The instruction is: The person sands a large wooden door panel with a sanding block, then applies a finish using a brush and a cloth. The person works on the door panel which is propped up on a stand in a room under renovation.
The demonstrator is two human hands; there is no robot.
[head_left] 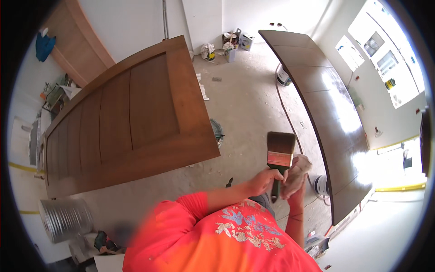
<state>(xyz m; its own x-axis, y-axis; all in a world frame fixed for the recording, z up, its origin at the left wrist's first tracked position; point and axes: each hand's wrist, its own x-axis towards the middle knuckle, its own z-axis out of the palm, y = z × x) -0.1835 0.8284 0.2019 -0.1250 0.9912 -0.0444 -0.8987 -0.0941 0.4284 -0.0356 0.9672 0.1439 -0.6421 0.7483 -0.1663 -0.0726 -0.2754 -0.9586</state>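
My left hand (271, 177) grips the dark green handle of a wide paintbrush (280, 147) with dark bristles and a metal ferrule, held bristles up in front of my body. Right beside it, my right hand (293, 190) is closed on a pale crumpled cloth (297, 167) at the brush handle; the cloth hides most of those fingers. A brown panelled wooden door (149, 104) lies raised to the left. A glossy dark door panel (333, 109) lies raised to the right on buckets (321, 186).
Cans and containers (235, 44) stand by the back wall. A tub (216, 133) sits under the left door's edge. A hose or cable (285, 106) runs along the floor (244, 90) by the right panel. A large metal can (65, 220) is at lower left.
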